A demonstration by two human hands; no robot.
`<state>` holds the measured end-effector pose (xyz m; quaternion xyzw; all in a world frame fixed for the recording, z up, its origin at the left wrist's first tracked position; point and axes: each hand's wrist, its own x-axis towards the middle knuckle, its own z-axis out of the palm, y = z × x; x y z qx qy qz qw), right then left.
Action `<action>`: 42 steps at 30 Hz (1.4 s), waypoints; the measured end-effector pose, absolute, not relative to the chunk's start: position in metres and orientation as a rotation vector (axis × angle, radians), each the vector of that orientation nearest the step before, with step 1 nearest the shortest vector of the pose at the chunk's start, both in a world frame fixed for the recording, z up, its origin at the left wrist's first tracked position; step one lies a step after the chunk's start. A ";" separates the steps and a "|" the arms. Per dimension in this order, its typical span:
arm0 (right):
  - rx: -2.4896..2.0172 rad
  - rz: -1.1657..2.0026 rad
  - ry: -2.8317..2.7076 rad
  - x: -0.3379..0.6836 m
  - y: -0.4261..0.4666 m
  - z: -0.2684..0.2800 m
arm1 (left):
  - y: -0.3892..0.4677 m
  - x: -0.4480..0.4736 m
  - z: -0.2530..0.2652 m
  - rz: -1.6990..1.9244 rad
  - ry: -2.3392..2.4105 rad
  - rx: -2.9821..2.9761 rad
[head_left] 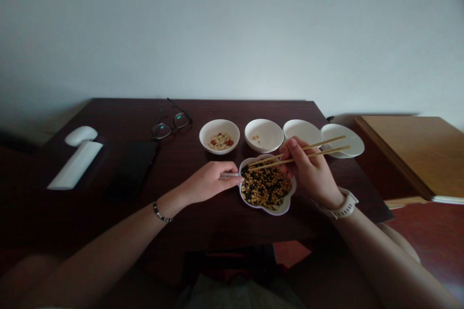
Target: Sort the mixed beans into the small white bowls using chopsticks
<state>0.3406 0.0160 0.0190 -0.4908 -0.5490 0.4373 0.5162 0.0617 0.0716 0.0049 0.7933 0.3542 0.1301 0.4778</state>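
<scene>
My left hand [212, 181] pinches the short handle of a flower-shaped dish [288, 205], pale with a purple rim. Mixed yellow and black beans [266, 186] cover the bottom of this dish. A pair of wooden chopsticks [311, 149] is gripped in my right hand [311, 174], their tips low over the beans at the dish's left side. Whether the tips hold a bean is too small to tell. Behind the dish stands a white bowl [203, 135] with pale and reddish pieces. Beside it, another white bowl [250, 130] holds a few small yellowish bits.
To the right are a third white bowl [300, 128], partly behind my right hand, and a tilted-looking white bowl [353, 145] near the table's right edge. Eyeglasses [174, 123], a dark flat object [132, 164], a white mouse [81, 135] and a white long case [76, 166] lie leftward.
</scene>
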 end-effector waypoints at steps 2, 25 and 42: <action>-1.188 1.093 -1.301 0.341 0.017 0.018 | 0.072 0.062 0.005 0.314 0.866 1.942; -1.284 1.033 -1.364 0.337 0.018 0.012 | 0.072 0.061 0.002 0.325 0.858 1.944; -1.244 1.040 -1.360 0.335 0.017 0.010 | 0.072 0.061 0.002 0.313 0.861 1.941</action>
